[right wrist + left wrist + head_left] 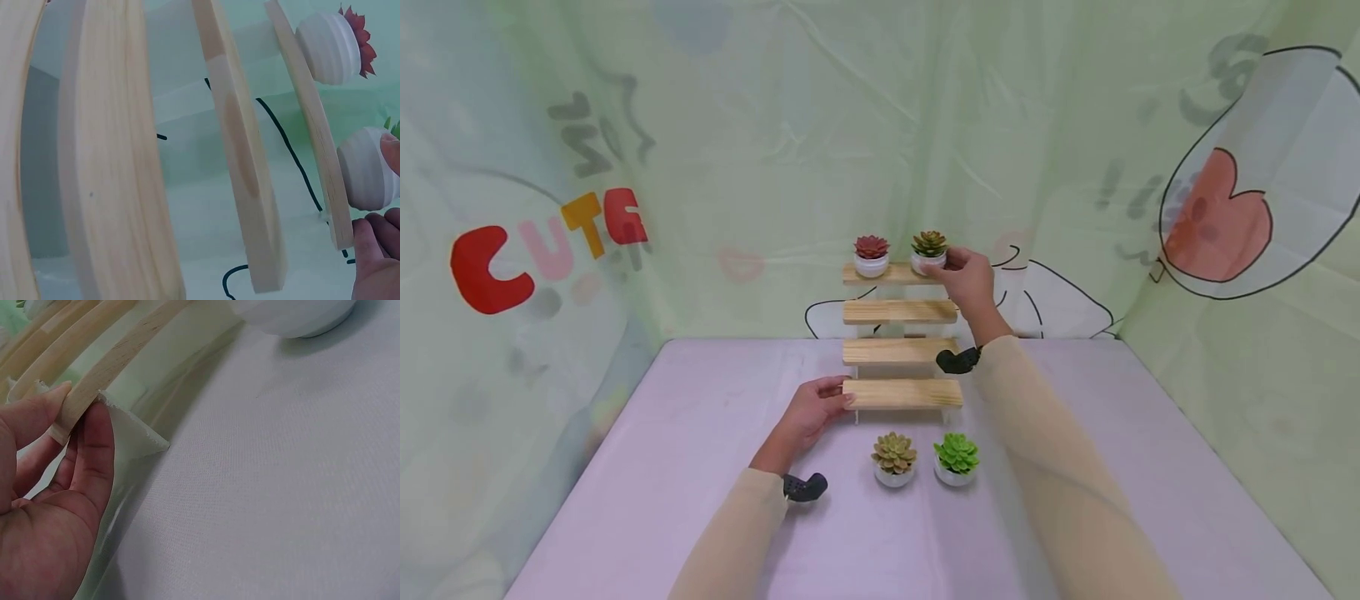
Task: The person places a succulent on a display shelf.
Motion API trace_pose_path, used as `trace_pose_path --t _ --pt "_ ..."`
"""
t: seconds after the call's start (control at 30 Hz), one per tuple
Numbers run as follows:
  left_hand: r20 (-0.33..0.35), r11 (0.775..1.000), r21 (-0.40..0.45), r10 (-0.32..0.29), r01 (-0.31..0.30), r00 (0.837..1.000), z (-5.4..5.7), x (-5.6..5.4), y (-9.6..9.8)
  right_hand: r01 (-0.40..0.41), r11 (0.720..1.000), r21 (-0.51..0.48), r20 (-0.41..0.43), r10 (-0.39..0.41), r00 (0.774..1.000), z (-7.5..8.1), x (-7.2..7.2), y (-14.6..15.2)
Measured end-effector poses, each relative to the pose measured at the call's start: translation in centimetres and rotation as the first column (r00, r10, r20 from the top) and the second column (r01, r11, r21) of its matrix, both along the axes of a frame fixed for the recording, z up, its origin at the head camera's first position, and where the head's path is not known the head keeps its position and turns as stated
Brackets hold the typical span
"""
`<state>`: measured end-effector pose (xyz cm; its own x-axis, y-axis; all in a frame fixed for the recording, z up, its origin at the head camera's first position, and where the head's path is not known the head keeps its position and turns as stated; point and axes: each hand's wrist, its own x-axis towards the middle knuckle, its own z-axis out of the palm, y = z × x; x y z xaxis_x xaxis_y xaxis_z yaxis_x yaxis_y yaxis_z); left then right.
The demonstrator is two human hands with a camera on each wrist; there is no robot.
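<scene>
A tiered wooden stand (901,393) has several pale steps with clear supports. My left hand (815,410) pinches the left end of its lowest step, thumb and fingers on either side of the wood (103,365) in the left wrist view. At the top step's right end, my right hand (967,279) holds the white pot of a dark green succulent (929,250). This pot (369,169) touches the top step in the right wrist view, the thumb against it and some fingers beside the step's end. A red succulent (872,254) in a white pot stands on the top step's left.
In front of the stand, a tan succulent (894,458) and a bright green succulent (957,458) sit in white pots on the pale tablecloth (715,433). A printed curtain (760,167) hangs behind and at both sides.
</scene>
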<state>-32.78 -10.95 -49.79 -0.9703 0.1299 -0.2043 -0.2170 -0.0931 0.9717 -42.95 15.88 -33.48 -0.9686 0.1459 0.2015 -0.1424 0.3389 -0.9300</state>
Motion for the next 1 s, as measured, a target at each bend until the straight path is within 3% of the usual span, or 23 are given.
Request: trace_pose_path --t 0.53,1.0 --pt "-0.015 1.0 0.025 0.01 -0.009 1.0 0.1 0.1 0.2 0.027 0.996 -0.082 -0.13 -0.038 0.991 -2.6 2.9 3.1" --pt "-0.006 0.999 0.03 0.012 -0.011 1.0 0.1 0.2 0.2 0.053 0.997 -0.061 -0.122 -0.06 0.991 -4.6 6.8 6.3"
